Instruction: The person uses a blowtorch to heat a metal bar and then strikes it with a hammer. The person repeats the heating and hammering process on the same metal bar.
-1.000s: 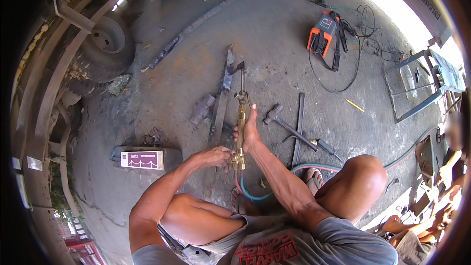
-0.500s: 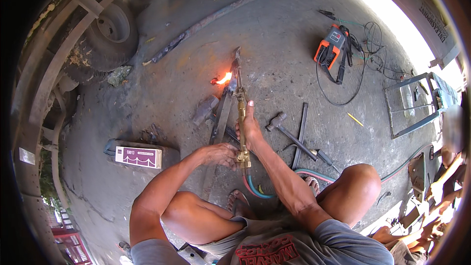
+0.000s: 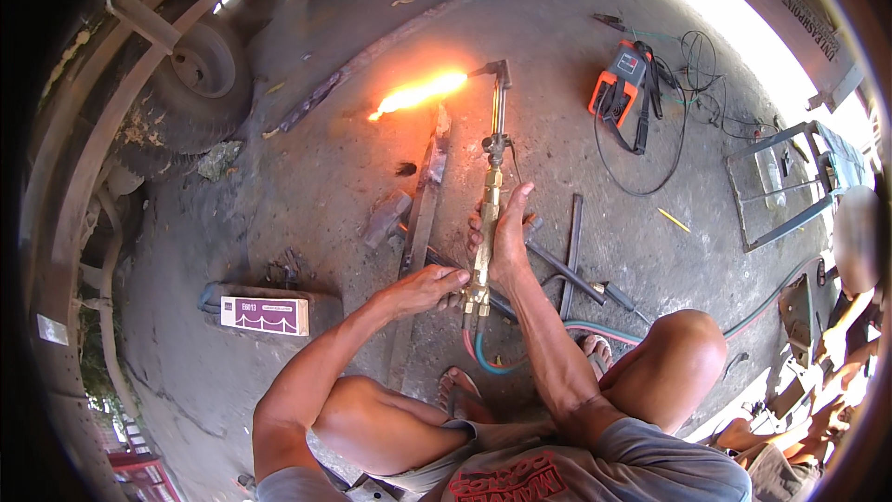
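A brass cutting torch (image 3: 484, 240) points away from me, its bent tip throwing a long orange flame (image 3: 420, 95) to the left. Its handle lies in my right hand (image 3: 508, 240), fingers curled round it and thumb stretched along it. At the rear end, my left hand (image 3: 435, 286) pinches the torch beside the hose fittings; the valve knob itself is mostly hidden. Red and blue hoses (image 3: 483, 353) curve from there to the right. Left of the torch, a long steel bar (image 3: 423, 214) lies on the ground, with a heavy hammer head (image 3: 385, 217) against it.
Right of my right hand lie a hammer (image 3: 567, 271) and a dark metal bar (image 3: 573, 246). A purple-and-white box (image 3: 265, 314) is at left. An orange-grey welding machine (image 3: 621, 84) with cables stands far right, near a metal frame (image 3: 780, 232). People sit at the right edge.
The torch has swung up and right, away from the bar. Its flame has grown much longer and brighter. My left hand has moved right, closing on the torch's rear end.
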Demonstrator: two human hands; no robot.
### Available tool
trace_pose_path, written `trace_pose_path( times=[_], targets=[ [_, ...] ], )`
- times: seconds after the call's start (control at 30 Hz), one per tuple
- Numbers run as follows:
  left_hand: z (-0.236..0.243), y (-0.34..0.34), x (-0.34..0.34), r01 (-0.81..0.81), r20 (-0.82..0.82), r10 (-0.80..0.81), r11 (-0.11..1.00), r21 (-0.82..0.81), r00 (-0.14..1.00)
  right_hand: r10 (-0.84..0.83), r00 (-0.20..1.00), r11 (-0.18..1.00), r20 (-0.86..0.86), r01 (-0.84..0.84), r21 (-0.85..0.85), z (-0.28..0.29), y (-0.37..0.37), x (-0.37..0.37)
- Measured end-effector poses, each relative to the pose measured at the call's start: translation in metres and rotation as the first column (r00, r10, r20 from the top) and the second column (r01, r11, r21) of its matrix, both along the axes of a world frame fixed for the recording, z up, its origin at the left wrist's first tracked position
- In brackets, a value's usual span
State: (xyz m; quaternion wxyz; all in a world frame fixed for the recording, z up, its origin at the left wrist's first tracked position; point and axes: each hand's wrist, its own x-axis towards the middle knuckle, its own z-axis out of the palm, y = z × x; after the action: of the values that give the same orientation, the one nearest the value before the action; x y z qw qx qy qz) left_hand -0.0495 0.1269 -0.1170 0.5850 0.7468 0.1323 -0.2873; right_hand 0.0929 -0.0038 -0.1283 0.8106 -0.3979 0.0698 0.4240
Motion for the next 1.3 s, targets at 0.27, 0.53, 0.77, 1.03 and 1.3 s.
trace_pose_path(
  times=[0.27,0.53,0.77,1.03,1.3],
  targets=[
    [0.034,-0.012,0.025,0.016,-0.043,-0.012,0.997,0.075,0.999,-0.028,0.999,0.994,-0.026,0.031,0.102,0.009,-0.011,0.016],
    [0.114,-0.001,0.107,-0.106,0.050,0.099,0.713,0.693,0.994,0.037,0.998,0.997,-0.054,-0.033,0.069,-0.018,0.000,0.015],
    [0.097,0.029,0.150,-0.417,0.424,0.026,0.246,0.875,0.905,0.237,0.910,0.968,0.341,-0.192,-0.160,-0.022,0.023,-0.032],
    [0.094,0.011,0.130,-0.301,0.290,0.144,0.059,0.952,0.946,0.355,0.827,0.935,0.435,-0.309,-0.174,-0.006,0.019,-0.040],
    [0.100,0.003,0.130,-0.268,0.249,0.185,0.083,0.960,0.951,0.144,0.901,0.989,0.410,-0.137,-0.047,-0.017,0.038,-0.046]
  ],
)
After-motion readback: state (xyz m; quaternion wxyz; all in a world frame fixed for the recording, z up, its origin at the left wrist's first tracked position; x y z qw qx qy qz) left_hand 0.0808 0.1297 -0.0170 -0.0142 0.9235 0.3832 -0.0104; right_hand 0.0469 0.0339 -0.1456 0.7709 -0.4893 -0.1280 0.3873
